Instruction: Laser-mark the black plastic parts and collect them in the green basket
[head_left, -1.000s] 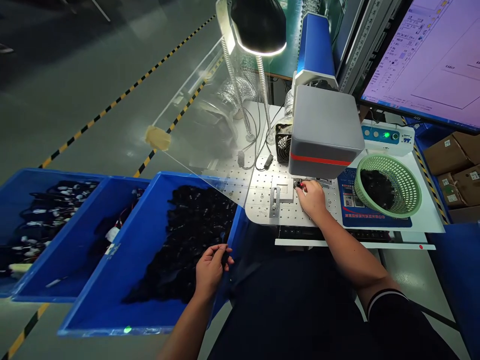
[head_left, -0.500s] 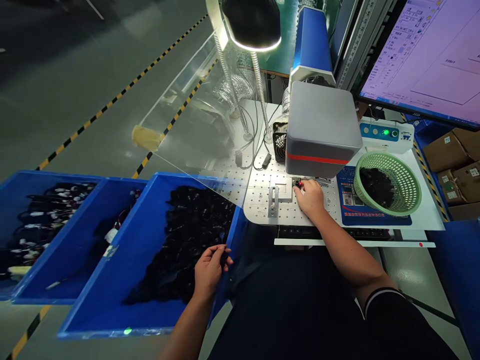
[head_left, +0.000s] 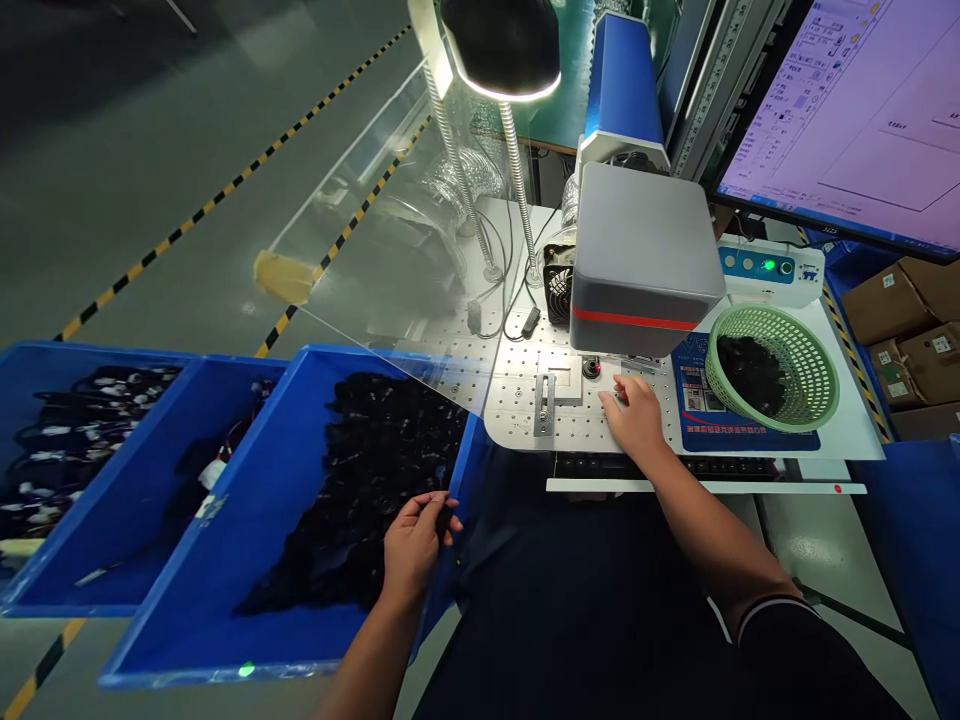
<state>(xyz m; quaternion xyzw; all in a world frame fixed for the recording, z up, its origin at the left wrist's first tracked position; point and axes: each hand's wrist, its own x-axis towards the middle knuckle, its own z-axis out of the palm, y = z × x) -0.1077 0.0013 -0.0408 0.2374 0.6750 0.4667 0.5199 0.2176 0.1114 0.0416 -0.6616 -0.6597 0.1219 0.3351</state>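
Observation:
My left hand [head_left: 415, 540] is over the right side of a blue bin [head_left: 217, 600], its fingers pinched on a small black part [head_left: 444, 517]. Many black parts [head_left: 382, 460] lie heaped in that bin. On the perforated metal plate [head_left: 510, 410], my right hand [head_left: 634, 415] rests with fingers apart and nothing in them. Just left of its fingertips sits a small round black piece with some red [head_left: 592, 368], not touched by the hand. A metal bracket [head_left: 545, 405] is fixed to the plate left of it, under the grey machine head [head_left: 645, 260].
A green basket [head_left: 825, 385] with black parts stands on a blue mat [head_left: 694, 420] at the right. A lit lamp [head_left: 502, 50] and a clear panel [head_left: 375, 280] are at upper left. A keyboard [head_left: 600, 466] lies below the plate; a monitor [head_left: 877, 110] is upper right.
My right hand has let go of the small round piece and moved a little right and down. My left hand keeps its pinch. The view has shifted slightly.

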